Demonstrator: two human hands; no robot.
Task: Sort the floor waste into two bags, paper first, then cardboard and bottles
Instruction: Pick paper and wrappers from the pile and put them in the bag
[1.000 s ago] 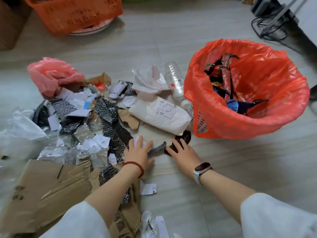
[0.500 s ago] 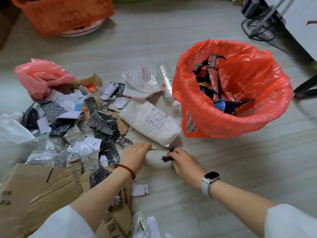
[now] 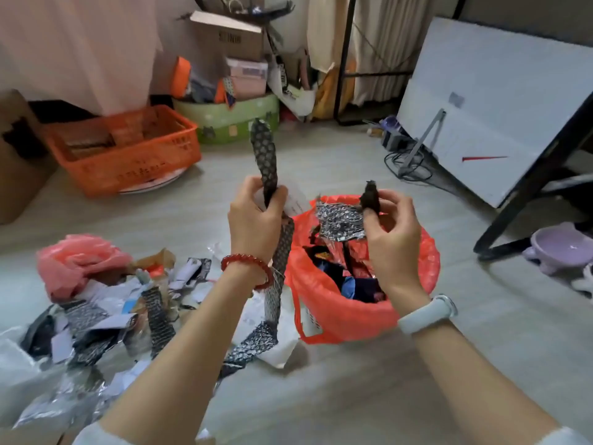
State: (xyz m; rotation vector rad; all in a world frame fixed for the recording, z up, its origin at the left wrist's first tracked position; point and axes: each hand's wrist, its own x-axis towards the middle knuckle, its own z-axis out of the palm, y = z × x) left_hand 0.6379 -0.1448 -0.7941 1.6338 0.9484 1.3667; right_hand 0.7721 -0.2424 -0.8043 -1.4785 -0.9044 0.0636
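Both our hands are up off the floor now, where a second ago they were pressed low among the scraps. Nearest us, at the left, the waste pile [image 3: 106,319] lies spread over the grey floor [image 3: 369,374]: silvery foil, white paper bits and black patterned strips, with a crumpled pink bag [image 3: 77,261] at its far edge. Our left hand [image 3: 256,220], a red bead bracelet [image 3: 248,268] at the wrist, is closed in a fist around a long black patterned strip [image 3: 264,155]; one end stands up above the fist, the other hangs down to the floor beside the pile, and a white scrap shows in the same grip. Our right hand [image 3: 390,232], with a pale watch [image 3: 426,313] on the wrist, pinches a small dark crumpled scrap [image 3: 370,195] between thumb and fingertips, above the orange bag [image 3: 346,313]. That bag, lining a basket just right of the pile, holds dark wrappers and a silver foil piece [image 3: 340,220]. Farther off we now see much more of the room: an orange crate [image 3: 128,149] at far left, a green box [image 3: 231,117] beyond it, a white board [image 3: 494,101] leaning at far right.
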